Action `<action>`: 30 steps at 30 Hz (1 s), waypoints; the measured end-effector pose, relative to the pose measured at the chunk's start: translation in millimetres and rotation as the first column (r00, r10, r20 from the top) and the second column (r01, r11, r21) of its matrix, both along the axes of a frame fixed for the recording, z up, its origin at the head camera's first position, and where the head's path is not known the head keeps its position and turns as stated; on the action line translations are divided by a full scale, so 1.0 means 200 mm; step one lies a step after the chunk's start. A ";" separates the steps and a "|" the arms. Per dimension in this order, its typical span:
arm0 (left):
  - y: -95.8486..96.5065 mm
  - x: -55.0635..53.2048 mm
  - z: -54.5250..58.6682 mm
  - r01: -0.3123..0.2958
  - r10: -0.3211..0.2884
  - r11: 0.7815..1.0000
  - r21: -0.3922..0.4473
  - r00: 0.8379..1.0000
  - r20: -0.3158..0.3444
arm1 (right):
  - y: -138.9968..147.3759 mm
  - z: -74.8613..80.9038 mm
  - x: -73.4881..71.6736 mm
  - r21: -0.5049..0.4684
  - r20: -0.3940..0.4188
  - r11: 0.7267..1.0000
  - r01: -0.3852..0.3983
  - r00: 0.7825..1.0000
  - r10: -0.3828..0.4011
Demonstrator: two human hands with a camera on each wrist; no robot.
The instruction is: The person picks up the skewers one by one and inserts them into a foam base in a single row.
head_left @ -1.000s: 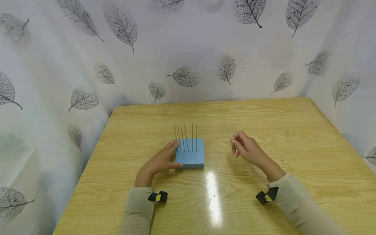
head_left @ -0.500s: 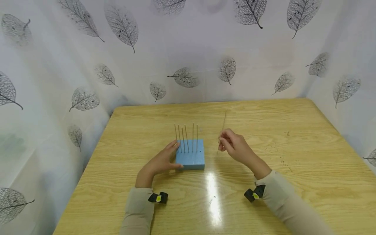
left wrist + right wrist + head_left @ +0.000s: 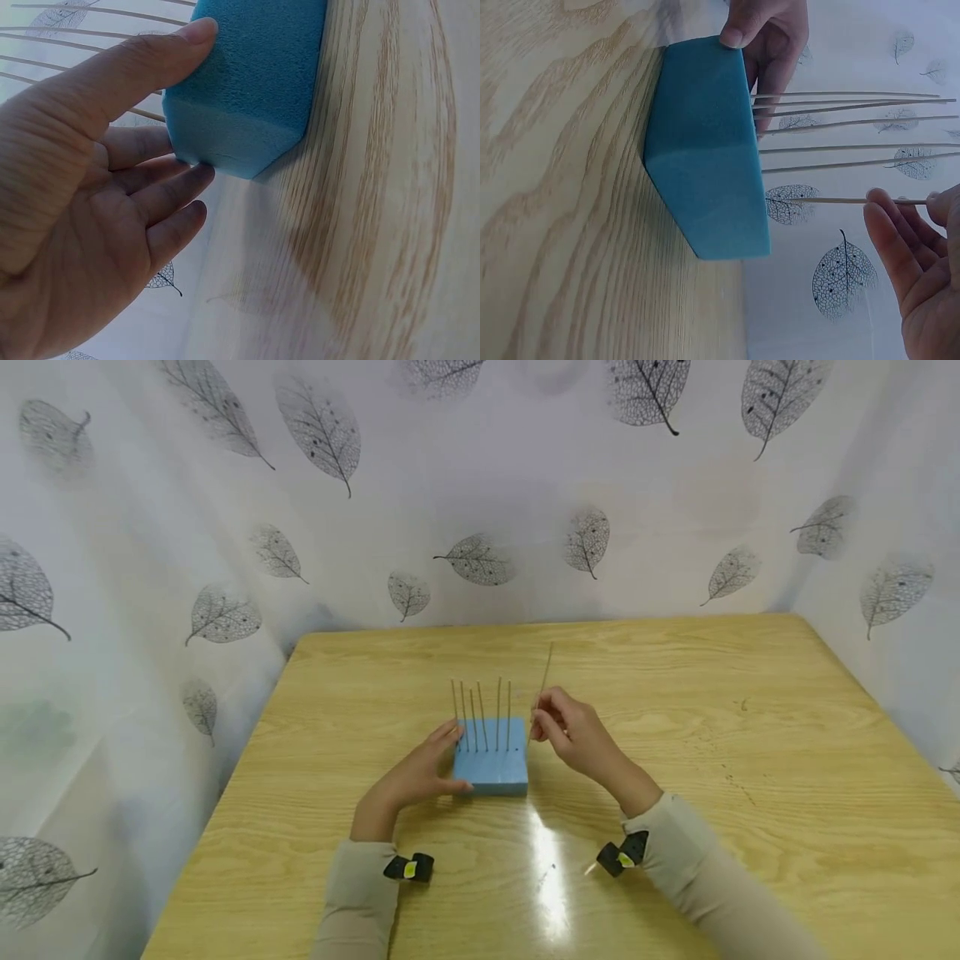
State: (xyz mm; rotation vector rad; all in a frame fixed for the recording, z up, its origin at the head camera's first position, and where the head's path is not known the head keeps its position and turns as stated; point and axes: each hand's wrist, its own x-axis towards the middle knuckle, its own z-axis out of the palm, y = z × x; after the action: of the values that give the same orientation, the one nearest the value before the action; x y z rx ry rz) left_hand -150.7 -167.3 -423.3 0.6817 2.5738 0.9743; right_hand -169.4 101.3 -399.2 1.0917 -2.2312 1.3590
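A blue foam block (image 3: 491, 772) lies on the wooden table, with a row of several thin wooden sticks (image 3: 498, 710) standing up from its top, some leaning slightly. My left hand (image 3: 416, 770) holds the block by its left side; in the left wrist view the thumb (image 3: 161, 60) lies on the front face and the other fingers bend behind the side. Between thumb and fingertips, my right hand (image 3: 576, 733) pinches another thin wooden stick (image 3: 547, 664) at the block's right edge. In the right wrist view this stick's (image 3: 829, 200) lower end points at the block's top, beside the row.
The light wood table (image 3: 675, 693) spreads around the block. Behind it and at both sides hangs a white curtain (image 3: 510, 468) printed with dark leaves. Each wrist wears a small black camera, such as the left one (image 3: 408, 867).
My right hand has moved left to the block's right edge, carrying the stick, which has come to stand nearly upright. My left hand keeps its hold on the block.
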 end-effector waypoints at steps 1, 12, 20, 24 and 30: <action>0.00 0.00 0.00 0.000 0.000 1.000 0.003 1.000 0.002 | -0.01 -0.01 0.00 -0.005 -0.004 1.000 -0.005 1.000 0.005; 0.00 -0.01 -0.01 0.005 -0.005 1.000 -0.007 1.000 -0.012 | -0.06 0.01 0.00 -0.021 -0.002 1.000 -0.003 1.000 0.003; 0.00 -0.01 0.00 0.005 -0.005 1.000 -0.014 1.000 -0.016 | -0.06 -0.03 -0.02 -0.036 0.001 0.999 0.005 1.000 -0.005; 0.00 0.00 0.00 0.005 -0.005 1.000 -0.010 1.000 -0.029 | -0.06 -0.04 -0.03 -0.015 -0.013 1.000 0.010 1.000 -0.010; 0.00 0.00 0.00 0.000 0.000 1.000 -0.009 1.000 -0.008 | -0.06 -0.09 -0.02 0.084 0.062 0.996 -0.023 0.998 0.017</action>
State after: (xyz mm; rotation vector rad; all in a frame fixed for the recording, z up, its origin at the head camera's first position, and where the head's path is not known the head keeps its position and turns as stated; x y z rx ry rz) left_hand -151.5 -166.9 -423.6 0.6847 2.5835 0.9617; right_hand -172.4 89.9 -418.0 1.1178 -2.3475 1.3336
